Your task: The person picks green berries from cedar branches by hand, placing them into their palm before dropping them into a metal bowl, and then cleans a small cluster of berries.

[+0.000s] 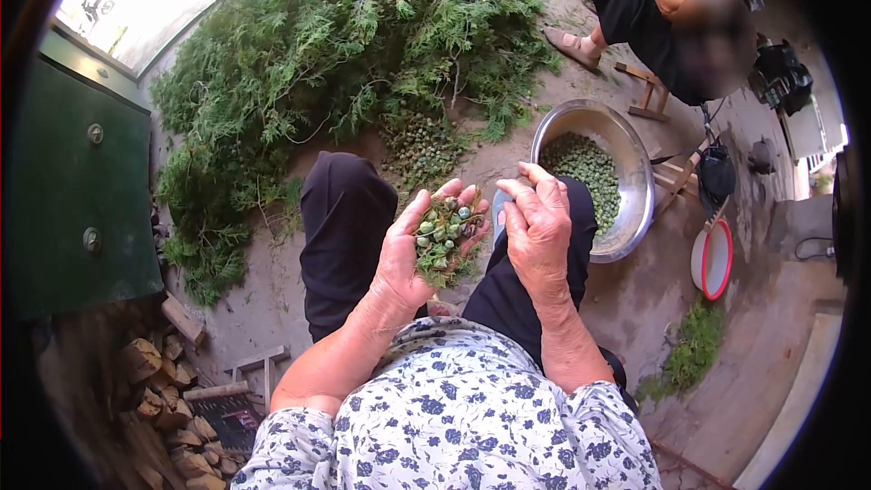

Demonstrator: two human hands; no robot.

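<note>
My left hand (404, 245) is cupped palm up in front of my body, holding a small heap of green seed cones (440, 234) mixed with bits of leafy sprig. To its right, my right hand (540, 231) is raised over my knee, its fingers bent and closed together; whatever they may pinch is too small to make out. Just beyond that hand stands a wide metal basin (638, 191), partly filled with similar green cones (581, 168). More cones (422, 150) lie in a loose pile on the ground beyond my left hand.
A large heap of cut evergreen branches (336, 36) spreads across the ground ahead. Another person (635, 14) sits at upper right. A red-rimmed white bowl (712, 259) leans at right, near a wooden stool (676, 177). Firewood (168, 399) and a green cabinet (82, 191) are at left.
</note>
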